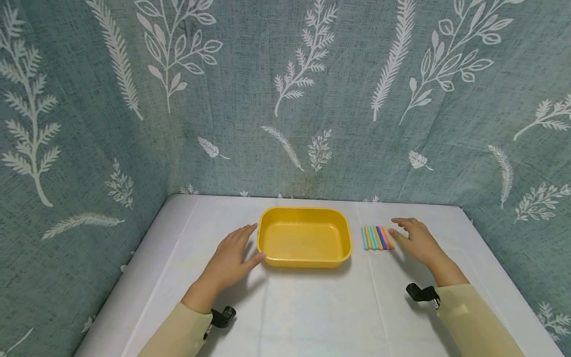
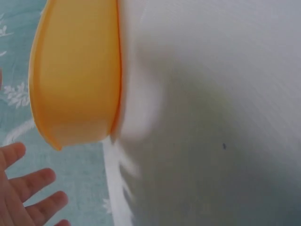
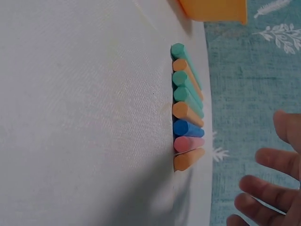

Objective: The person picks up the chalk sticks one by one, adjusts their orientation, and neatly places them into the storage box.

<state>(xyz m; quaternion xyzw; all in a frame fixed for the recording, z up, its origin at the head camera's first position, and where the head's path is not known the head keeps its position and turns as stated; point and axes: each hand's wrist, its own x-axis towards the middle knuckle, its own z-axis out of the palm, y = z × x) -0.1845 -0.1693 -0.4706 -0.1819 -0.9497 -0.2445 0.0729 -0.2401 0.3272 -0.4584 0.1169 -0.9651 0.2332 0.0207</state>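
A yellow rectangular plastic tray [image 1: 305, 263] stands in the middle of the table, its inside bare. Spread fingers of my left hand [image 1: 228, 262] are beside its left end, fingertips right at the rim and gripping nothing. In the left wrist view, the tray's side [image 2: 75, 70] rises past those fingers. Right of the tray lies a neat side-by-side row of colored chalk sticks [image 1: 377, 238], in green, orange, blue and pink. Close by the row's right end is my right hand [image 1: 420, 243], holding nothing. The right wrist view shows its relaxed fingers [image 3: 273, 195] apart from the chalk [image 3: 187, 113].
White cloth covers the table [image 1: 308, 317]. A green-blue curtain [image 1: 250, 163] with white leaf prints hangs behind the table's back edge and along both sides. Each wrist carries a small black camera [image 1: 223, 317].
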